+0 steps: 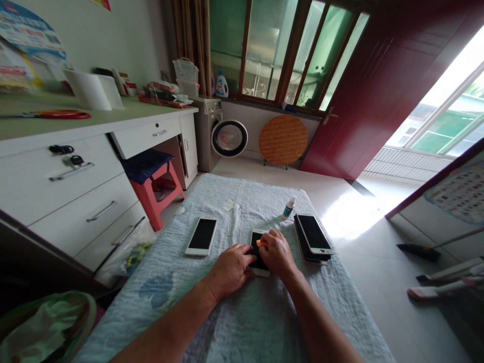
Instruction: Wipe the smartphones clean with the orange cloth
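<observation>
On the near middle of the cloth-covered counter (242,201), in the head view, we see the middle phone (258,235) lying face up under both hands. The left hand (231,267) lies released, its fingers spread flat on the phone's left edge to steady it. The right hand (278,252) grasps a small orange piece (259,243), pinched against the upper screen.

We judge the soft cloth (212,312) to be the main risk. A hard stroke could make the phone slide or wrinkle the fabric, and the orange piece could skid off the glass. The stack of phones (312,237) sits just right of the right wrist, so a swing of the wrist could topple it. The spray bottle (289,207) stands just beyond, easy to knock over. A white phone (201,236) lies well apart on the left.
</observation>
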A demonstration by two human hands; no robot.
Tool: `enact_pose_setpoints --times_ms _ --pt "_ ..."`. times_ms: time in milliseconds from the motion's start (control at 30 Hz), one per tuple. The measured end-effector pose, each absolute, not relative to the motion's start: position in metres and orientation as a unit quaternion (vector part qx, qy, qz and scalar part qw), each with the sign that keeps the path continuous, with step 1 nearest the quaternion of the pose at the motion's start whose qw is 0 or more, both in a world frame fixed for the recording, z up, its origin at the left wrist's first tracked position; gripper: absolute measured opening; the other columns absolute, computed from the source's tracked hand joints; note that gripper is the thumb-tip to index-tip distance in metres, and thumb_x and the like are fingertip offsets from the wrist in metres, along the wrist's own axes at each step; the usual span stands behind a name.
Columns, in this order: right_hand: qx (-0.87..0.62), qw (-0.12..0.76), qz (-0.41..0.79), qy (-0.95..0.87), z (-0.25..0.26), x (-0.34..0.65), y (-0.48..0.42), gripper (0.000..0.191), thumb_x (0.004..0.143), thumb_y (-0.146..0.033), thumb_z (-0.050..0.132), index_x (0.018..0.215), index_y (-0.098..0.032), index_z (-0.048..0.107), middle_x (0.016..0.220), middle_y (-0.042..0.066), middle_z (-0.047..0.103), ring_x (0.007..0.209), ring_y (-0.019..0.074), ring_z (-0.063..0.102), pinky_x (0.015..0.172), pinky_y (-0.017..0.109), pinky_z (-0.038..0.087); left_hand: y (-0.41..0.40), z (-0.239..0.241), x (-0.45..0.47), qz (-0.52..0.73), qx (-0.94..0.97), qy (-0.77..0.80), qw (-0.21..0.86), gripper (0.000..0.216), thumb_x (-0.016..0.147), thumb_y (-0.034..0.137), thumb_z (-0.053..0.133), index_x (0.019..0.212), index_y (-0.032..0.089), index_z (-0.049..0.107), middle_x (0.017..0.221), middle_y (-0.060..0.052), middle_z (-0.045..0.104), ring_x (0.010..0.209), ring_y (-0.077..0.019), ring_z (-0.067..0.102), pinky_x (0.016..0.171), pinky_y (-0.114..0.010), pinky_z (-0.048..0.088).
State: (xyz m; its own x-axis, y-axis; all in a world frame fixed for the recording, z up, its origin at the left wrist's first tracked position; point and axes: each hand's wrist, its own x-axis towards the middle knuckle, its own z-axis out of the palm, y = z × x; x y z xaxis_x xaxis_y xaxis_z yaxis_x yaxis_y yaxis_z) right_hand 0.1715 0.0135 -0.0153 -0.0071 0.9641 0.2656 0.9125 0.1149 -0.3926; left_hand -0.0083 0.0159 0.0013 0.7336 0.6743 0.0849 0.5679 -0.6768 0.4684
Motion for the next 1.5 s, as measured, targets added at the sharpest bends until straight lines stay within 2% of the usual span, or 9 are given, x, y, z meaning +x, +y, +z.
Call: enact_pose_setpoints --times_ms 200,567,933,1133,1500 --pt "-0.63 0.26 0.074 -0.728 -0.018 0.168 0.0146 0.019 0.073 -0.004 0.053 0.075 -0.019 0.064 0.081 0.003 0.057 0.083 0.0165 0.051 0.081 0.025 0.038 0.0158 0.0014 -0.0085 0.128 0.905 0.342 0.218 0.025 0.085 0.027 0.063 0.109 0.024 0.069 0.116 -0.006 0.063 0.112 -0.0258 0.056 0.101 -0.036 0.044" --pt "-0.658 0.289 0.066 -0.692 -0.0241 0.1775 0.0197 0.026 0.078 -0.004 0.052 0.086 -0.021 0.071 0.089 0.005 0.062 0.088 0.0186 0.052 0.086 0.029 0.038 0.0153 0.0007 -0.0095 0.121 0.908 0.346 0.205 0.028 0.082 0.023 0.066 0.109 0.022 0.07 0.122 -0.007 0.062 0.115 -0.0271 0.055 0.102 -0.037 0.044" --pt "-0.646 0.29 0.072 -0.702 -0.0233 0.175 0.0172 0.018 0.074 -0.007 0.053 0.076 -0.019 0.066 0.08 0.002 0.057 0.08 0.0164 0.053 0.077 0.026 0.038 0.0142 0.0014 -0.0083 0.124 0.909 0.344 0.201 0.028 0.083 0.022 0.064 0.111 0.023 0.069 0.117 -0.006 0.064 0.113 -0.026 0.056 0.101 -0.037 0.045" --pt "-0.646 0.293 0.076 -0.7 -0.0216 0.1735 0.0161 0.017 0.074 -0.007 0.052 0.074 -0.019 0.063 0.078 0.002 0.054 0.078 0.0151 0.053 0.074 0.024 0.038 0.0135 0.0008 -0.0078 0.116 0.911 0.348 0.189 0.029 0.084 0.021 0.062 0.113 0.023 0.068 0.121 -0.007 0.062 0.115 -0.0263 0.055 0.102 -0.037 0.044" --pt "-0.653 0.257 0.072 -0.709 -0.0147 0.1733 0.015 0.015 0.073 -0.007 0.053 0.069 -0.019 0.062 0.074 0.001 0.054 0.076 0.0149 0.052 0.072 0.024 0.036 0.0144 -0.0014 -0.0086 0.118 0.912 0.344 0.192 0.028 0.086 0.025 0.062 0.113 0.024 0.068 0.121 -0.006 0.062 0.115 -0.0264 0.054 0.102 -0.037 0.043"
